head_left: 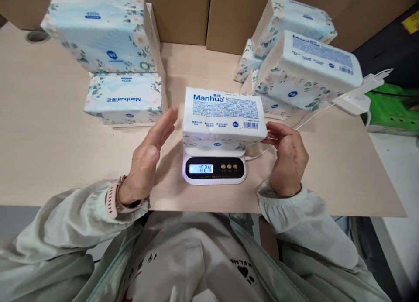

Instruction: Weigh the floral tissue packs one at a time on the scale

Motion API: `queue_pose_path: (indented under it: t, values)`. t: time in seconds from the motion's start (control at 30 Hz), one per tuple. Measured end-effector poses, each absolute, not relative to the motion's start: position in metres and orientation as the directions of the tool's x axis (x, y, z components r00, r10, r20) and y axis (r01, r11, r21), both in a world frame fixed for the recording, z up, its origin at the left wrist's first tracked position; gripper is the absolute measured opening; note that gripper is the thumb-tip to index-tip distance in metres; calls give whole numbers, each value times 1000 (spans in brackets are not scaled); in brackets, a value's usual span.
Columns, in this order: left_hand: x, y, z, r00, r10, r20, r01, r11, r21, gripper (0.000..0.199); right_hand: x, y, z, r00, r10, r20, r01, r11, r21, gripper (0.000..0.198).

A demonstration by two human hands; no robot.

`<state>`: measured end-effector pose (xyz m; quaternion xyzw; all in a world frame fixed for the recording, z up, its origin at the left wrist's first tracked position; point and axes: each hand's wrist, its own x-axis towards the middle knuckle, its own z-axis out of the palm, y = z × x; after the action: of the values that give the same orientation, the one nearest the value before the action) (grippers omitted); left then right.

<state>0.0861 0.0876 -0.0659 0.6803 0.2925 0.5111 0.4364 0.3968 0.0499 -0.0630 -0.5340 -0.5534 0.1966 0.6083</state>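
A white and blue pack of Manhua tissues (224,112) lies on a small white kitchen scale (214,166), whose lit display looks to read 102.4. My left hand (145,158) is held upright to the left of the pack, apart from it, with fingers stretched and nothing in the palm. On the other side, my right hand (288,158) has its fingers loosely bent at the pack's right edge; whether the fingertips touch it I cannot tell. A white cable (258,155) runs from the scale's right side, behind my right hand.
Tissue packs (124,97) are stacked at the back left, and more tissue packs (309,70) at the back right. Near the right stack is a white power strip (355,97). Cardboard boxes (183,14) line the back; a tape roll (37,36) lies far left.
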Motion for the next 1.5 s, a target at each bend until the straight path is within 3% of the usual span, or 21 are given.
queue_pose_path:
  t: [0.3,0.57,0.8,1.07,1.2,1.3,1.4,1.5]
  values:
    - [87,81,-60,268,888,373,-122,-353,928,65,397,52,-72,332,831,446,357,327,-875,38]
    - [88,77,-53,303,905,298,-85,-286,954,65,397,52,-70,321,839,440,357,323,-876,41]
    - [86,80,-60,401,855,327,-55,-334,941,67,398,50,-71,275,857,435,375,321,-870,44]
    - [89,85,-70,404,829,386,-61,-397,916,69,402,52,-74,244,851,465,400,348,-848,43]
    - [97,89,-63,441,810,386,-53,-405,913,64,397,52,-69,103,890,445,515,335,-789,47]
    - [102,91,-50,374,798,474,-68,-486,871,63,384,52,-52,-44,878,476,565,415,-713,44]
    - [99,97,-33,181,743,644,-78,-642,763,47,363,60,-24,-179,820,543,557,540,-632,47]
    - [78,113,-18,-20,644,765,49,-763,644,36,332,82,3,-266,797,542,538,590,-602,54]
